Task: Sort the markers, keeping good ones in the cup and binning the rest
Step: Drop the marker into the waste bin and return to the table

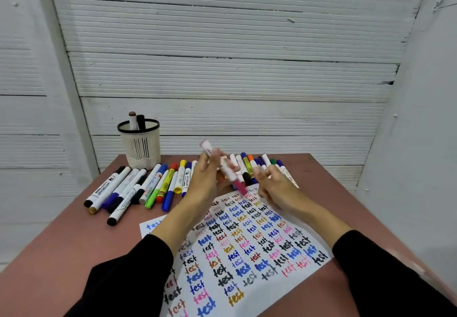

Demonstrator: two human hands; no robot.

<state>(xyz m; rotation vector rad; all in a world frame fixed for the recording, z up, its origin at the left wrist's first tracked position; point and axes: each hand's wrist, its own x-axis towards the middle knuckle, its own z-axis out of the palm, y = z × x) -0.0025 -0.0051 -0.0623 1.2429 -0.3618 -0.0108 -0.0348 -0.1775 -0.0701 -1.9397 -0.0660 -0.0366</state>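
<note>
My left hand (206,177) has its fingers (212,156) curled around a pink-capped white marker (231,172), grasping it near its upper end; the marker is tilted, motion-blurred, pink end (241,187) pointing down at the top edge of the test sheet (247,242). Whether the cap is on, I cannot tell. My right hand (274,184) is just beside the marker's lower end, fingers loosely curled and released, grasping nothing I can make out. Black sleeves (128,274) on both forearms.

The sheet lies on the brown desk (61,242) under my wrists, covered in "test" in many colours. A row of markers (138,188) lies on the desk left of my hands, more markers (252,166) behind and between the hands. The mesh pen cup (141,143) stands at the desk's far left corner, near the wall, with two markers (136,121) upright in it, one brown-capped, one black.
</note>
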